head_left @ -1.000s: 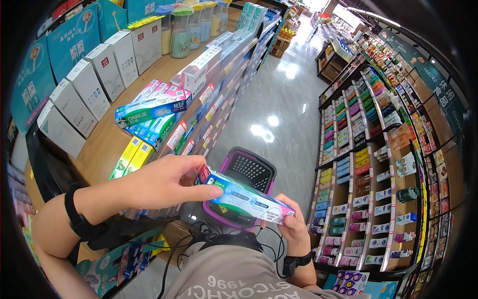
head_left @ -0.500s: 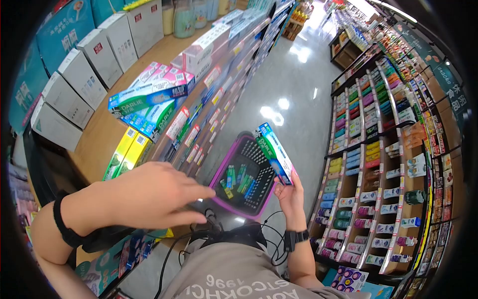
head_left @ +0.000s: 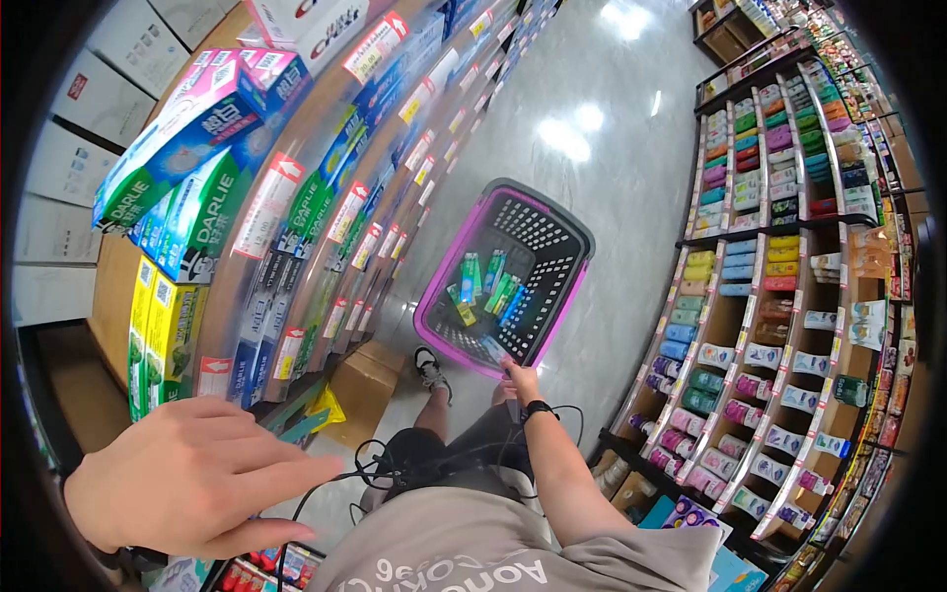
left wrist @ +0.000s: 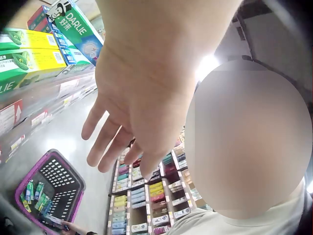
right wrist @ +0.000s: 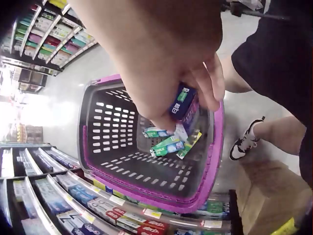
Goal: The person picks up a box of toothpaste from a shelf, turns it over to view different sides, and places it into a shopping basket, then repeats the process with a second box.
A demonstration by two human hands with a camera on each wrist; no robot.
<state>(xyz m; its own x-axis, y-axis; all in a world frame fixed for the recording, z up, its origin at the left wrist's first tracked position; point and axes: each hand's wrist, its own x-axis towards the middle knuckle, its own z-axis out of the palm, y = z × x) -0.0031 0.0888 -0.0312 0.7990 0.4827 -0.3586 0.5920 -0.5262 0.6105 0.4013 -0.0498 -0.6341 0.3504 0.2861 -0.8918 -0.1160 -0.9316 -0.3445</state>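
My right hand [head_left: 521, 379] is at the near rim of a black and magenta basket [head_left: 538, 229]. In the right wrist view, that hand [right wrist: 161, 63] grips a dark blue box [right wrist: 183, 104] over the inside of the basket [right wrist: 217, 147], thumb on one side and fingers on the other. Several green, blue and yellow boxes [right wrist: 166, 148] lie on the basket's bottom. My left hand [head_left: 212, 479] hangs in the air by the shelf, holding nothing; in the left wrist view its fingers [left wrist: 110, 142] are spread and relaxed.
Stacked Darlie boxes [head_left: 187, 128] and yellow-green boxes [head_left: 163, 326] lie on the shelf top at the left, above tagged shelf rows. A cardboard box [head_left: 365, 395] stands on the floor beside a foot [head_left: 431, 373]. Shelves of bottles [head_left: 769, 335] line the right side.
My right hand has lowered the box from above the basket's right side to its near end. My left hand let go of the box and moved down and left. The view tilted downward.
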